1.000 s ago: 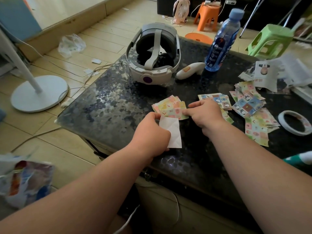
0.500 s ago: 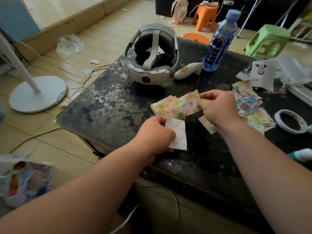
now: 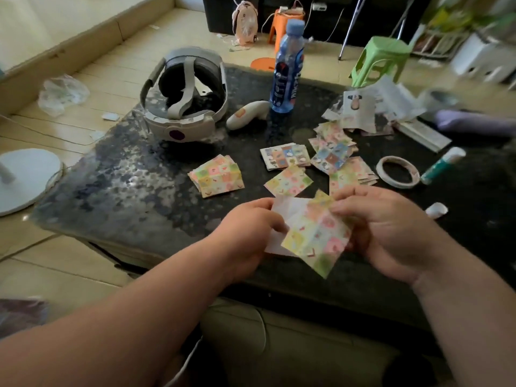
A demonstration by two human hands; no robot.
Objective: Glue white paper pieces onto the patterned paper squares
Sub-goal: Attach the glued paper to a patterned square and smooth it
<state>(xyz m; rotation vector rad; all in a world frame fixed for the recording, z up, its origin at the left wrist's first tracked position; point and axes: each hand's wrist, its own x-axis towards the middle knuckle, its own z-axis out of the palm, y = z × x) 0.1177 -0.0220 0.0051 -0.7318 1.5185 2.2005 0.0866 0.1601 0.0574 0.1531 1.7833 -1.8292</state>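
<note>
- Right hand [image 3: 385, 227]: thumb and fingers pinch the patterned square [image 3: 318, 238] at its right edge.
- Left hand [image 3: 248, 233]: fingers curled on the white paper piece [image 3: 289, 209].
- Square held over the table's [image 3: 139, 191] near edge, diamond-wise, one corner toward the person.
- White piece behind it, largely covered.
- Beyond: stack of squares [image 3: 216, 178], tape roll [image 3: 398, 171], glue stick [image 3: 442, 166].

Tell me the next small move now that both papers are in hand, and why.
Probably line the white paper up behind the patterned square and press them together. The left hand pinches the white paper, the right hand holds the square, and the square overlaps it askew. The glue stick lies on the table, in neither hand.
</note>
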